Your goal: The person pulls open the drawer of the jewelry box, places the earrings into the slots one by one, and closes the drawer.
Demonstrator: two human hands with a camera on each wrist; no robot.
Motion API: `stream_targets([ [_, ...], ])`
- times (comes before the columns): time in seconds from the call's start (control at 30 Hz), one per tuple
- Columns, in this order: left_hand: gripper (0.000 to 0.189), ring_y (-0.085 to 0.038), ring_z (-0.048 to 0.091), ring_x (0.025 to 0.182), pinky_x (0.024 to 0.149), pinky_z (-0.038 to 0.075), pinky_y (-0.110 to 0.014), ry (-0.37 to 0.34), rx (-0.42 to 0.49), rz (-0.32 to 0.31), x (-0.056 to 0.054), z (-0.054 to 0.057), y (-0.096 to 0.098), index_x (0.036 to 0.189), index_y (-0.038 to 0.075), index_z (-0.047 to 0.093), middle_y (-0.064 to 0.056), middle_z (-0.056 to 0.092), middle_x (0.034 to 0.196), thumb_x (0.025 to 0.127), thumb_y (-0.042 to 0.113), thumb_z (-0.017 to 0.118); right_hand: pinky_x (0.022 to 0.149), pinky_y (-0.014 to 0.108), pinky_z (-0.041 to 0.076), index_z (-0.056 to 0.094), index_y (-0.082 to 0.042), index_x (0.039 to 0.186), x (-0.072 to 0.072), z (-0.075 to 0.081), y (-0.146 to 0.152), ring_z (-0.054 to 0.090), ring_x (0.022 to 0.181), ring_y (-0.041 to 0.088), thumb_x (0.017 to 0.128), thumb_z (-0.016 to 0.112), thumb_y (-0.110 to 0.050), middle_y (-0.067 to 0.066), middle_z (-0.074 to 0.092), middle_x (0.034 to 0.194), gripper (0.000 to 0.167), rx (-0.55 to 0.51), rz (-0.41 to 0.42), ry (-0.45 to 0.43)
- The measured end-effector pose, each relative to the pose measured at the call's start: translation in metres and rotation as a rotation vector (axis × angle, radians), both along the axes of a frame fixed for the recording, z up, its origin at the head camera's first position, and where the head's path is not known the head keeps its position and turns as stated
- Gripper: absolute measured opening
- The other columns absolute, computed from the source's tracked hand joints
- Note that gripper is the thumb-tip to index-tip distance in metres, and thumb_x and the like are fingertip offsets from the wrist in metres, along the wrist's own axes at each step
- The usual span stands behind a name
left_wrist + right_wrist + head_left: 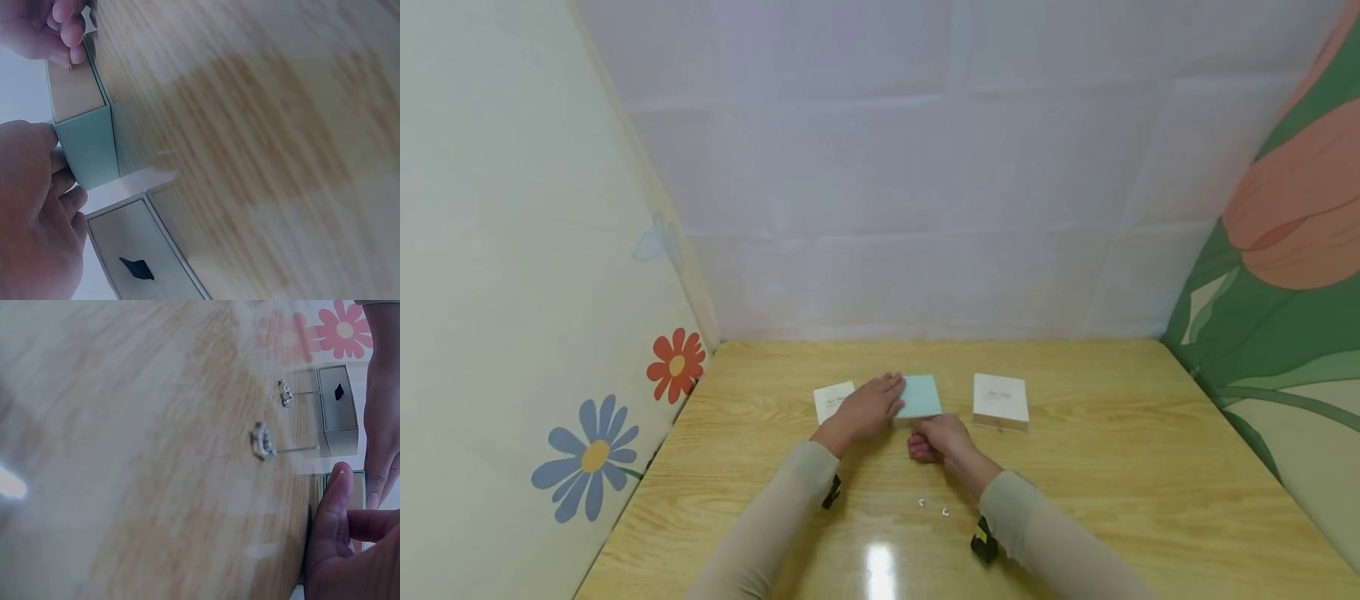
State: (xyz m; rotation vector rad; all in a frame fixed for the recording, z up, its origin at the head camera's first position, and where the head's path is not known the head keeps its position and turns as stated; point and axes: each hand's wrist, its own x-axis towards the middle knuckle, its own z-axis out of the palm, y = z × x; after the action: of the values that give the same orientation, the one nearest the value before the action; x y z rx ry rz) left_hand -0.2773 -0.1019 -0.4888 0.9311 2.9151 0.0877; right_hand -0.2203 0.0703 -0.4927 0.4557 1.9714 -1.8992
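Note:
A small teal drawer box (pixel 920 393) stands on the table under both hands. My left hand (pixel 868 407) holds it at its left side, fingers over the top and side in the head and left wrist views. At the box's beige front, my right hand (pixel 47 31) has its fingers curled, the thumb and a finger pinching a small pull tab; most of the tab is hidden. The drawer front looks level with the teal sleeve. Two silvery stud earrings, one nearer (pixel 261 440) and one farther (pixel 284 394), lie on the table in front of the box.
A white drawer box (pixel 128 237) with a dark pull tab stands left of the teal box, partly behind my left forearm. Another white box (pixel 1000 396) stands to the right. The wood-grain table (pixel 1120 467) meets a white cloth wall (pixel 895 283) at the back.

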Motion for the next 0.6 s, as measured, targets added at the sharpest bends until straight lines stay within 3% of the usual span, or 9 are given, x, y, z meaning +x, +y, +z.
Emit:
stream_targets([
  [0.33,0.055,-0.024,0.022,0.154,0.127,0.019,-0.038,-0.004,-0.003,-0.003,0.0029,0.0067,0.0002,0.16,0.007,0.028,-0.006,0.025,0.167,0.113,0.035,0.028,0.055,0.025,0.06,0.067,0.011,0.102,0.0021,0.0031,0.0016,0.068,0.055,0.012,0.095,0.057,0.001,0.01,0.072,0.072,0.016,0.014,0.013,0.01],
  [0.6,0.055,-0.024,0.023,0.154,0.127,0.02,-0.038,-0.01,-0.006,-0.006,0.0024,0.0051,0.0002,0.16,0.007,0.029,-0.007,0.025,0.167,0.113,0.034,0.03,0.055,0.024,0.06,0.067,0.012,0.107,0.0038,0.0011,0.0015,0.068,0.055,0.012,0.094,0.057,0.001,0.01,0.071,0.071,0.02,0.025,0.014,0.011],
])
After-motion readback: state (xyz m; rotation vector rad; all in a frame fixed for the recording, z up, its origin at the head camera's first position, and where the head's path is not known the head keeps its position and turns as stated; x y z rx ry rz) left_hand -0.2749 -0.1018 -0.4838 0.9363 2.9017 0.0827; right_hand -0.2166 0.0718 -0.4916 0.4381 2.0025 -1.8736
